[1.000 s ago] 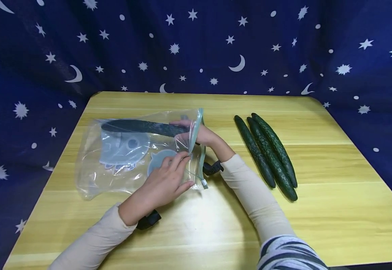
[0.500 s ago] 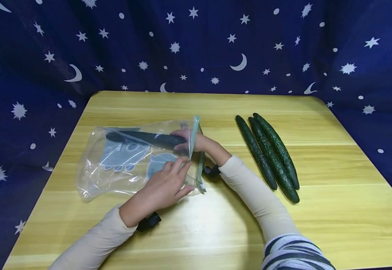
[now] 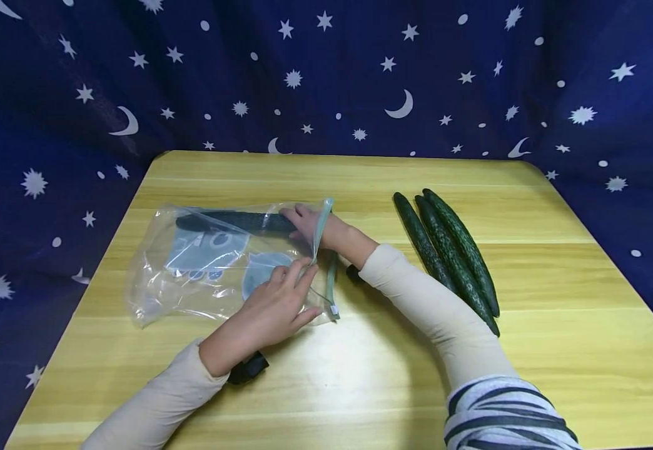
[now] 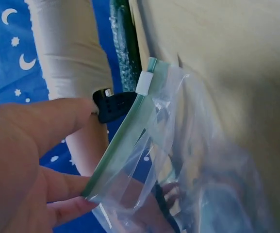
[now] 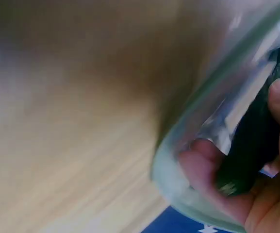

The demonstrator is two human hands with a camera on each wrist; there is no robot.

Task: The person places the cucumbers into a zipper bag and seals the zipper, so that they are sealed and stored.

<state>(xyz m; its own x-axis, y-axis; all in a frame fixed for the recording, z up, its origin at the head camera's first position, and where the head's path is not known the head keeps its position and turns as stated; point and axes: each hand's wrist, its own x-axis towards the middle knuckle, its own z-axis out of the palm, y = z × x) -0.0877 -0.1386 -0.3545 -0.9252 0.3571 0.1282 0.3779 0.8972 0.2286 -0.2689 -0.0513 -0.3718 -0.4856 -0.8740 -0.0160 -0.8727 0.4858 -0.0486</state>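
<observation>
A clear slider zip bag (image 3: 154,294) with a pale green zip edge lies on the left half of the table, printed with light blue figures. At the mouth of the bag, my left hand (image 3: 273,303) pinches the zip edge, seen close in the left wrist view as a green strip (image 4: 123,131) with a white slider (image 4: 144,83). Inside the bag, my right hand (image 3: 315,226) grips one end of a dark green cucumber (image 3: 231,220). The right wrist view shows thumb and fingers around the cucumber (image 5: 251,145), its tip between them.
Three more cucumbers (image 3: 453,250) lie side by side on the right of the wooden table (image 3: 557,300); my right sleeve covers part of them. A dark blue curtain (image 3: 326,75) with stars and moons hangs behind and beside the table.
The cucumber and my right hand first sank toward the near side, then shifted slightly back and left, deeper into the bag. My left hand has stayed on the zip edge.
</observation>
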